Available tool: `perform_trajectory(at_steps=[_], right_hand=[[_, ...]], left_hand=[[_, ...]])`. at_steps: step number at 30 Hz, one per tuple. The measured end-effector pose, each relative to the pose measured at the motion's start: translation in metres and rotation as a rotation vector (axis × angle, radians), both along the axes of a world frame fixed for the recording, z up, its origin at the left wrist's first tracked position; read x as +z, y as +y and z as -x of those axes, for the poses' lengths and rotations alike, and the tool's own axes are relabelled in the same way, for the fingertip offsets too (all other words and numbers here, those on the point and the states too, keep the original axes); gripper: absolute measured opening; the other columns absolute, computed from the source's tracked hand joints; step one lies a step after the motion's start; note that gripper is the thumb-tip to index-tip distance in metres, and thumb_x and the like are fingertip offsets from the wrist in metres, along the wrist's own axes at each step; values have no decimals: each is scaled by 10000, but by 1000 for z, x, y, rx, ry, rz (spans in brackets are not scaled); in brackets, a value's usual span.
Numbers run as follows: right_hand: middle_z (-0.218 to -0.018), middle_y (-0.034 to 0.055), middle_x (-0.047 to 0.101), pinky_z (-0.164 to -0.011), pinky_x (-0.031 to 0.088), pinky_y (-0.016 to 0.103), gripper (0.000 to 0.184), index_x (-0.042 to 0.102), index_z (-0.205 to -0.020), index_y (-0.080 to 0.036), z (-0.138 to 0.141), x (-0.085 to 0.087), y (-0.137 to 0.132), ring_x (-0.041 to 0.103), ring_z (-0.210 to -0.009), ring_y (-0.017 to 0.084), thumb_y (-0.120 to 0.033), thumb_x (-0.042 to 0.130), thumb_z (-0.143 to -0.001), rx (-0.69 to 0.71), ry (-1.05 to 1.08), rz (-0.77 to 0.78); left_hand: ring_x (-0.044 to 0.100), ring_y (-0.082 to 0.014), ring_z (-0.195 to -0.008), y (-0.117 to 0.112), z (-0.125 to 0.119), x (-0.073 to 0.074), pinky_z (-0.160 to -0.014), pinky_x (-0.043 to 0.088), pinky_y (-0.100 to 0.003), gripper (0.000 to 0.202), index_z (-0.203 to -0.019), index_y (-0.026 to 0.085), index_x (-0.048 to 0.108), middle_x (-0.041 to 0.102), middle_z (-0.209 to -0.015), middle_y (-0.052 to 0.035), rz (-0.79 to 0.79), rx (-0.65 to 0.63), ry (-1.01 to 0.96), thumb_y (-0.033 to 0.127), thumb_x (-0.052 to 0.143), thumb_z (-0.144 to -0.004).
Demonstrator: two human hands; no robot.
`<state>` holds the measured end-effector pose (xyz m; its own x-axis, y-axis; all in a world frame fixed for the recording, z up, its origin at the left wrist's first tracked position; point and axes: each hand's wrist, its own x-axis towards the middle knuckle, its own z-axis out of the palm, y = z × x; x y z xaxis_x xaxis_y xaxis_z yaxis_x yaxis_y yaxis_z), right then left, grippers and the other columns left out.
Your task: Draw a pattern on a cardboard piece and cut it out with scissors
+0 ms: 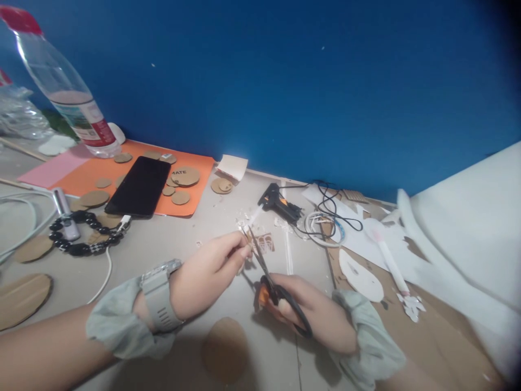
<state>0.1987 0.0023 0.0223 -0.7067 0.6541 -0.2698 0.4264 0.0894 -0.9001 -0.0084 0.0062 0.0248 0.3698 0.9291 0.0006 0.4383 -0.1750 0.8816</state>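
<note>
Black-handled scissors (262, 263) are in my right hand (313, 309), fingers through the loops, blades slightly apart and pointing away from me. My left hand (211, 271) is pinched closed beside the blade tips. What sits between its fingertips is too small to make out. Just beyond the blades lies a small brown printed piece (266, 243) on the table, with pale scraps (244, 220) around it. A round cardboard disc (226, 347) lies on the table below my hands. Past the scraps a black glue gun (280, 203) rests on its side.
On the left are a phone (140, 187) on an orange sheet (199, 190), cardboard discs (185, 176), a bead bracelet (81, 250), and a tall plastic bottle (73, 92). At right lie coiled cables (325, 228), a white cutout (360, 274) and a white stick (393, 263). A blue wall (264, 81) stands behind.
</note>
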Motion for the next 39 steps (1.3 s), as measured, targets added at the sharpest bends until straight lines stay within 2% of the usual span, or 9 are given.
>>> perform_trajectory(at_steps=[5, 11, 16, 21, 27, 39], right_hand=[[-683, 8, 526, -605, 418, 251, 585, 563, -834, -142, 0, -1, -1, 476, -614, 136, -687, 351, -850, -3, -15, 20], [-664, -5, 493, -576, 390, 245, 630, 534, -790, -145, 2, -2, -3, 444, -597, 129, -748, 351, -798, -43, -21, 40], [-706, 14, 530, -603, 415, 250, 547, 552, -799, -148, 2, -2, -3, 480, -646, 146, -669, 396, -846, -58, -53, 38], [-735, 32, 553, -620, 438, 258, 597, 562, -797, -151, 2, -1, -3, 510, -686, 166, -714, 366, -820, -50, -62, -16], [-693, 15, 530, -608, 429, 257, 630, 555, -789, -149, 2, -1, -3, 491, -651, 156, -742, 340, -804, -59, -65, -2], [-711, 17, 532, -617, 419, 250, 595, 530, -771, -159, 3, 0, -3, 492, -662, 155, -732, 373, -806, -65, -60, 8]], left_hand=[[472, -124, -636, -1, 1, -2, -623, 381, -256, 251, -738, 201, 433, 463, -676, 44, 4, 6, 6, 283, 351, -960], [462, -121, -626, -1, 2, -2, -620, 384, -245, 244, -738, 199, 436, 460, -669, 45, -8, 0, -11, 261, 353, -958], [470, -126, -636, 0, 1, -1, -623, 388, -244, 238, -737, 198, 438, 473, -680, 37, -17, 4, -10, 244, 349, -952], [468, -129, -628, 0, 1, -1, -616, 387, -249, 245, -735, 198, 444, 467, -672, 35, -13, 14, 4, 252, 340, -950], [469, -128, -628, 0, 2, -1, -613, 387, -249, 243, -732, 202, 431, 463, -668, 38, -2, 6, 32, 265, 340, -949], [487, -126, -634, 0, 1, -1, -616, 402, -242, 234, -741, 199, 456, 489, -676, 38, -3, 23, 7, 252, 355, -945]])
